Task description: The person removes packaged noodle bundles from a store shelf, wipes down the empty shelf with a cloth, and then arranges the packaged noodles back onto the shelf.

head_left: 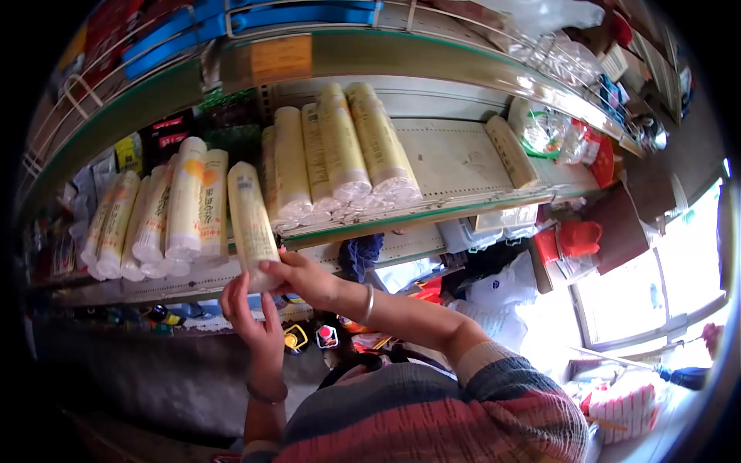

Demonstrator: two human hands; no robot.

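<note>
A long cylindrical packet (253,216) in a pale yellow printed wrapper stands out at the front edge of the shelf, its lower end towards me. My right hand (303,279) grips that end from the right, thumb on top. My left hand (251,315) holds the same end from the left and below, fingers raised against it. What the wrapper contains is hidden. To the left lies a stack of similar packets (185,204), with orange pictures on some. Another stack of these packets (340,147) is piled to the right, ends facing me.
The metal shelf (451,158) has a green-edged front rail. A single packet (511,150) lies farther right on it. Above runs a wire-fronted shelf (347,50). Plastic containers (471,235) and red items (579,238) sit below right. Bottles (327,336) stand low, near my body.
</note>
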